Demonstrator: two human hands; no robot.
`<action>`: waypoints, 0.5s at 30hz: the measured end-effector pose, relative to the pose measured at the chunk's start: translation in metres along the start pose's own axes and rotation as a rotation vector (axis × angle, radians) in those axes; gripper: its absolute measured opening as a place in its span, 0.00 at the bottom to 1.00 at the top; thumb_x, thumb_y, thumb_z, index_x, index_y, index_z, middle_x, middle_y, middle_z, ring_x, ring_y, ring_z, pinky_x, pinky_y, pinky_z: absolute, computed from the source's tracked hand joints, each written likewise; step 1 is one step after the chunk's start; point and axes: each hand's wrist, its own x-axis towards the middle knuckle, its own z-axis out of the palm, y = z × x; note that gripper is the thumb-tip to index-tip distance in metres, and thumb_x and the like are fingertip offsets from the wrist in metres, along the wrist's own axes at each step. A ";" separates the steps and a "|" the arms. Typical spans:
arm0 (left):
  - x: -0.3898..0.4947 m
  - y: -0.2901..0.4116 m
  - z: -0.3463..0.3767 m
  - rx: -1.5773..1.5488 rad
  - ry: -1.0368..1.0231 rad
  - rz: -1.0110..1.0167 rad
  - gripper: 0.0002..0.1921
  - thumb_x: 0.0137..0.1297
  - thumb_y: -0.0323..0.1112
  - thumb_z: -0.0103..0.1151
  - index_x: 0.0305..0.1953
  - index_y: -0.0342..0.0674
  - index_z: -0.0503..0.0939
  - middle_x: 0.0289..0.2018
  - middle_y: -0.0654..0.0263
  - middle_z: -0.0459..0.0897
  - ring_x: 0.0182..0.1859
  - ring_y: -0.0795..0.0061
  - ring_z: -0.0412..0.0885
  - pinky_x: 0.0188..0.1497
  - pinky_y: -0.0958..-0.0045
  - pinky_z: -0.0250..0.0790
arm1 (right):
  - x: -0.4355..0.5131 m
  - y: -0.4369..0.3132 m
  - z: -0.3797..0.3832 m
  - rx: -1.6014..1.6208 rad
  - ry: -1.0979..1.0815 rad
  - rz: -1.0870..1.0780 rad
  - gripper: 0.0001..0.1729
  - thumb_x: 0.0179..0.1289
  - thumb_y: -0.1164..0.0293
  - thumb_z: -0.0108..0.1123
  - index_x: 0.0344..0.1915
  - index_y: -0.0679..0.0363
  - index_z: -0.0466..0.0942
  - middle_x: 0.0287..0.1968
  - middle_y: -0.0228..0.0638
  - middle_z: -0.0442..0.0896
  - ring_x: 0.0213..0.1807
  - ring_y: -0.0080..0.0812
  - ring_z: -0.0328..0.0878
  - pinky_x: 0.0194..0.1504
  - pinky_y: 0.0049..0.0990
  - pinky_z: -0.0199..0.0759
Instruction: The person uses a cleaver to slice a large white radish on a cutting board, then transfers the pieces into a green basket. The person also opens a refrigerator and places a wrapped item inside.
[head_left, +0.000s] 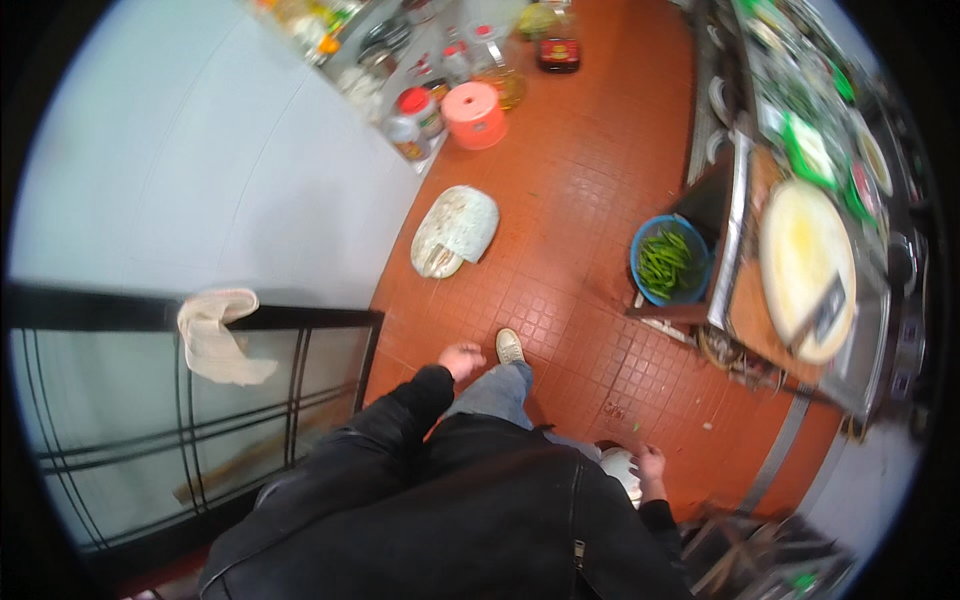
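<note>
My left hand (461, 361) hangs beside my left thigh above the tiled floor, its fingers loosely curled; whether it holds anything is not clear. My right hand (648, 463) is low at my right side, fingers partly bent, near a white thing (619, 469) partly hidden by my jacket. Ahead on the floor lies a whitish oval mat (459, 225) with a folded edge. Green peppers or beans (661, 262) fill a blue-rimmed basin (640, 288) at the right. A cleaver (825, 311) rests on a round cutting board (806, 247) on the counter.
A pink tub (475, 116), jars (418, 109) and oil bottles (499, 75) stand along the left wall. To the right runs a metal counter (862, 375) crowded with food. A cloth (217, 337) hangs over a black-framed glass panel (300, 319) at left.
</note>
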 end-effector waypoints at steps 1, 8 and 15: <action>0.010 0.006 -0.018 -0.098 0.047 0.008 0.24 0.63 0.34 0.66 0.60 0.34 0.78 0.43 0.64 0.86 0.42 0.73 0.82 0.40 0.69 0.74 | -0.001 -0.025 0.025 -0.049 -0.012 -0.009 0.15 0.71 0.59 0.62 0.48 0.57 0.76 0.33 0.31 0.79 0.30 0.30 0.79 0.29 0.38 0.76; 0.054 0.059 -0.098 -0.651 0.143 -0.016 0.31 0.65 0.39 0.63 0.68 0.36 0.71 0.58 0.62 0.81 0.61 0.64 0.77 0.61 0.60 0.67 | 0.006 -0.222 0.192 -0.272 -0.322 -0.391 0.11 0.72 0.69 0.62 0.50 0.60 0.78 0.33 0.28 0.81 0.32 0.21 0.79 0.30 0.22 0.73; 0.127 0.063 -0.143 -1.071 0.203 -0.065 0.42 0.65 0.40 0.60 0.77 0.35 0.55 0.74 0.54 0.64 0.75 0.56 0.63 0.76 0.55 0.52 | -0.011 -0.358 0.361 -0.495 -0.553 -0.554 0.15 0.72 0.68 0.64 0.51 0.66 0.79 0.42 0.35 0.86 0.42 0.24 0.82 0.46 0.25 0.77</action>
